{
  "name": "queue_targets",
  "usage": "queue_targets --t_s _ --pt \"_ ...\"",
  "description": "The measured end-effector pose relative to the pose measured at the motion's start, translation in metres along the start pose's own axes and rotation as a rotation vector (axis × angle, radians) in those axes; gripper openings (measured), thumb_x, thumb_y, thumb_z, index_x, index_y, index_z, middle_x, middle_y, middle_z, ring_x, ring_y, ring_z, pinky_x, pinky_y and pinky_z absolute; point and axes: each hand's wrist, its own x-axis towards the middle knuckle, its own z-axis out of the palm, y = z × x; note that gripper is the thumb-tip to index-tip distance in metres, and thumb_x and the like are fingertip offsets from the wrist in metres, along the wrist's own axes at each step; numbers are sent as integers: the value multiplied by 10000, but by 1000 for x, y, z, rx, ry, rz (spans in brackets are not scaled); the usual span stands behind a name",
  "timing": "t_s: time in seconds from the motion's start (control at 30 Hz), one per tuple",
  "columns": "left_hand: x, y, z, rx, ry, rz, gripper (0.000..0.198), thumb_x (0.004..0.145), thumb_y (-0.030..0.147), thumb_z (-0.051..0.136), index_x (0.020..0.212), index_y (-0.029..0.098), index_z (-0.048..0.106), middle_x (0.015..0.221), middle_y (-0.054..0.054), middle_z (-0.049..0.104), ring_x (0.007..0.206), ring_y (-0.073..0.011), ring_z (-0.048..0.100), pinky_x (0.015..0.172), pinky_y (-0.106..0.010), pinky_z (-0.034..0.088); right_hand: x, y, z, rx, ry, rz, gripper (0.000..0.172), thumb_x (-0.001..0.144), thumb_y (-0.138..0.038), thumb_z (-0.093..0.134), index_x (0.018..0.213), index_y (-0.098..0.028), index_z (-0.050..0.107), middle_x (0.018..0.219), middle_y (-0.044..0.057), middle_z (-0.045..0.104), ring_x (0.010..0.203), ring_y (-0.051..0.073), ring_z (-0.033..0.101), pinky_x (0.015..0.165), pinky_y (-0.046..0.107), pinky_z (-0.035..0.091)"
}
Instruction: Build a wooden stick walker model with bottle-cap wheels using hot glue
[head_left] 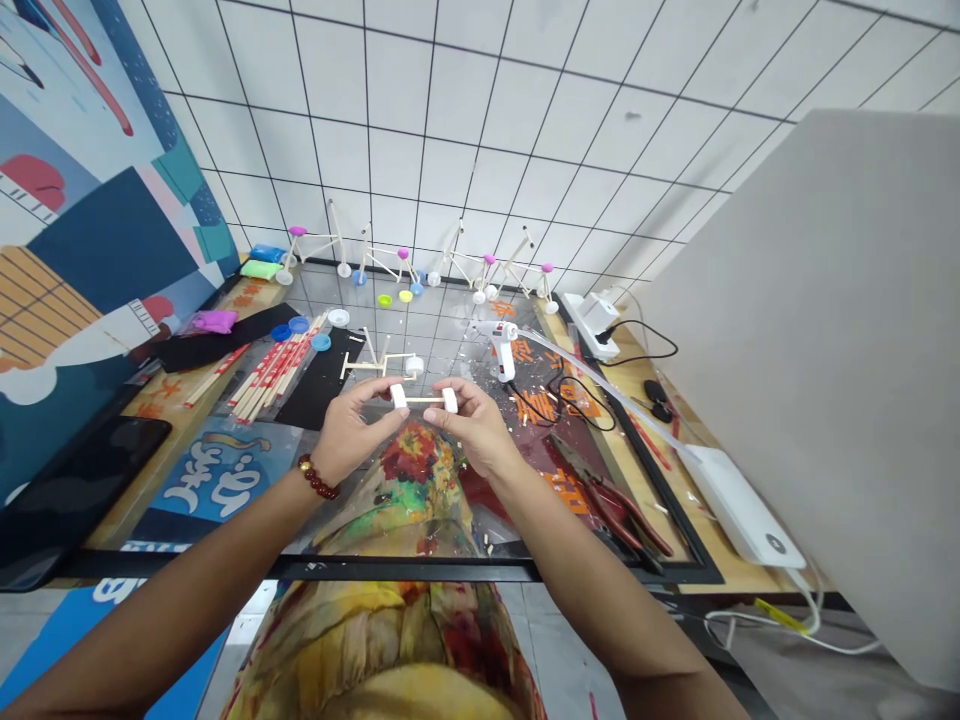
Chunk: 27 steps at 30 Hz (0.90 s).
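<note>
Both my hands hold one small piece above the glass table (450,330): a thin wooden stick with a white bottle cap on each end (424,399). My left hand (351,432) pinches the left cap and wears a bead bracelet at the wrist. My right hand (474,428) pinches the right cap. Just behind the piece lies a partly built frame of sticks with a white cap (381,364). A white hot glue gun (501,345) stands a little to the right of it, its cord running right.
Several finished stick-and-cap models (420,262) stand along the tiled wall. Chopsticks in paper sleeves (274,372) and loose caps lie at left, with a dark phone (75,480). Red-handled pliers (619,505), a power strip (596,318) and a white power bank (739,510) sit at right.
</note>
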Motion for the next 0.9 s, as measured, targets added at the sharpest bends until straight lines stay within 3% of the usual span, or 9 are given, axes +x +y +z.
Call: queue_targets --t_s 0.2,0.4,0.5,0.67,0.9 --pt "-1 4 -4 24 -65 39 359 743 293 744 1086 187 752 1060 -84 753 953 -234 679 910 -373 524 -2 1 -3 -253 -6 -76 267 625 -361 859 762 -210 686 613 -66 574 557 89 445 545 227 321" --pt "-1 6 -7 83 -178 114 359 786 306 719 1120 176 731 1053 -96 743 991 -243 686 917 -374 530 -5 -2 -6 -362 -28 -77 253 677 -410 812 715 -198 679 589 -51 536 536 94 399 538 241 283" --pt "-2 4 -6 114 -181 172 376 790 288 715 1152 186 710 1093 -93 737 998 -236 688 917 -373 534 -6 -4 -8 -459 -67 -120 244 727 -430 775 767 -198 708 657 -26 575 571 107 439 564 252 323" --pt "-4 0 -5 193 -123 297 315 785 295 744 1078 182 730 996 -93 750 928 -222 689 875 -372 530 -6 -4 -11 -617 -126 -274 161 810 -386 702 795 -226 716 842 21 670 775 177 581 734 308 436" --pt "-5 -1 -7 255 -135 428 283 792 322 757 1048 202 744 892 -63 748 848 -201 671 825 -368 514 -3 6 -15 -658 -175 -339 92 871 -313 655 816 -249 694 899 12 666 893 191 605 862 331 438"
